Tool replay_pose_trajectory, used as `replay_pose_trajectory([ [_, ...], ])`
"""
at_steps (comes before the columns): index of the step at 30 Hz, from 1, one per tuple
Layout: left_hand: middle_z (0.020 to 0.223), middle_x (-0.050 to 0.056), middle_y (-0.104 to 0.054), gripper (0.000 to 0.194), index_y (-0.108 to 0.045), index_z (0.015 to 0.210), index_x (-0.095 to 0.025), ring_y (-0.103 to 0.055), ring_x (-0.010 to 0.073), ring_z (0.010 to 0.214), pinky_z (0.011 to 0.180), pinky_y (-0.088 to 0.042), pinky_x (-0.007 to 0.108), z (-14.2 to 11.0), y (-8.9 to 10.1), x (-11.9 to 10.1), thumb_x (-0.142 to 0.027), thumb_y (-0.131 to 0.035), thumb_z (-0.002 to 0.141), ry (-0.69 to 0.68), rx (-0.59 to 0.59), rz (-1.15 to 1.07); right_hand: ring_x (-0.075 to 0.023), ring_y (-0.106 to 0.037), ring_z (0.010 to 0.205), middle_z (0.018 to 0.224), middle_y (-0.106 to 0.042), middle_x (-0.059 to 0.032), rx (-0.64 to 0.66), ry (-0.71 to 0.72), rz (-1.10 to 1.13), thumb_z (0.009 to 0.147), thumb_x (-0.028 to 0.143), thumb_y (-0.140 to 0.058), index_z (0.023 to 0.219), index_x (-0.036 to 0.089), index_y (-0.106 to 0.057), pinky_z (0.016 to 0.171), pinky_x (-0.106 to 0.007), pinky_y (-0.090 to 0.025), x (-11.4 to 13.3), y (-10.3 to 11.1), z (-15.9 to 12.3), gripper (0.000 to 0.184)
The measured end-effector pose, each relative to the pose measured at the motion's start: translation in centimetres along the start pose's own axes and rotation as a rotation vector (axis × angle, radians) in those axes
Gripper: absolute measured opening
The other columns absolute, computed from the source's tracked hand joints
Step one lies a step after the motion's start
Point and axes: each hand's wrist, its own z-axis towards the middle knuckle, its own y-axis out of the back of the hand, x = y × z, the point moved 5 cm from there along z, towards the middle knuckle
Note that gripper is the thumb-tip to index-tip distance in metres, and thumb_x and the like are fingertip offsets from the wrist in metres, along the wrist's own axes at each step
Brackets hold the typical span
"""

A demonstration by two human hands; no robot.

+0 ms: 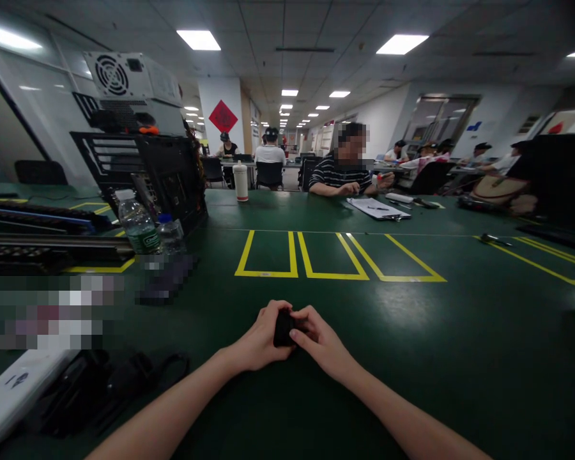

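Note:
A small black object [283, 328], rounded and dark, is held between both hands just above or on the green tabletop [388, 345]. My left hand [263, 338] wraps round its left side, with the fingers over the top and the thumb below. From the right, my right hand [320, 340] grips it with thumb and fingers, the thumb lying across its near face. Its exact kind is too dark to make out, and the fingers cover part of it.
Yellow tape rectangles [338, 278] mark the table beyond my hands. To the left stand plastic bottles [138, 223], a computer case [165, 172], black cables [105, 383] and a white power strip [23, 393]. Across the table a person [340, 172] sits by a clipboard [378, 208] and a white cup [240, 181].

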Motion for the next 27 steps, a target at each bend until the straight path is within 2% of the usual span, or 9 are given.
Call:
replay_pose_trajectory([
  [3,0.111,0.007,-0.041,0.06,-0.032,0.115,-0.023,-0.045,0.0243,0.102,0.082,-0.042,0.039,0.1,0.1,-0.2,-0.015,-0.064,0.064,0.019,0.007,0.005,-0.0189,-0.054,0.098,0.1,-0.054,-0.0022,-0.029,-0.027,0.009,0.081,0.023,-0.049,0.097,0.023,-0.047,0.08,-0.034,-0.047,0.1,0.0,0.1,0.016],
  [8,0.112,0.007,-0.041,0.06,-0.031,0.118,-0.023,-0.044,0.0238,0.103,0.084,-0.042,0.038,0.1,0.7,-1.1,-0.015,-0.062,0.067,0.017,0.068,-0.014,-0.0197,-0.051,0.103,0.106,-0.052,-0.0028,-0.033,-0.054,-0.005,0.08,0.021,-0.049,0.106,0.024,-0.046,0.088,-0.038,-0.043,0.0,0.2,0.2,0.026],
  [13,0.114,0.007,-0.04,0.057,-0.032,0.117,-0.023,-0.043,0.0236,0.104,0.086,-0.04,0.038,0.3,1.2,-1.7,-0.014,-0.06,0.068,0.02,0.092,-0.01,-0.0186,-0.05,0.103,0.108,-0.05,-0.0015,0.004,-0.025,-0.027,0.077,0.018,-0.053,0.102,0.025,-0.048,0.086,-0.035,-0.044,-0.1,0.4,0.2,0.026],
  [21,0.112,0.007,-0.041,0.058,-0.033,0.116,-0.024,-0.043,0.0247,0.102,0.084,-0.041,0.039,0.7,1.0,-0.4,-0.016,-0.062,0.068,0.014,0.082,-0.025,-0.0182,-0.051,0.099,0.104,-0.05,-0.0016,-0.009,-0.068,-0.024,0.08,0.021,-0.051,0.098,0.024,-0.051,0.084,-0.033,-0.045,-0.5,0.7,0.8,0.019],
  [24,0.111,0.007,-0.04,0.058,-0.032,0.116,-0.024,-0.044,0.0242,0.101,0.082,-0.042,0.038,0.8,0.7,0.1,-0.016,-0.062,0.067,0.031,0.083,-0.037,-0.0182,-0.053,0.097,0.103,-0.051,-0.0019,-0.004,-0.102,-0.007,0.08,0.02,-0.051,0.103,0.025,-0.048,0.082,-0.034,-0.046,-0.7,0.7,1.0,0.023],
  [27,0.112,0.006,-0.04,0.059,-0.031,0.116,-0.026,-0.043,0.0243,0.101,0.082,-0.042,0.038,0.9,0.6,0.5,-0.015,-0.062,0.067,0.035,0.084,-0.048,-0.0192,-0.05,0.101,0.106,-0.051,-0.003,0.007,-0.129,-0.001,0.079,0.019,-0.052,0.109,0.025,-0.045,0.087,-0.036,-0.044,-0.9,0.8,1.1,0.031],
])
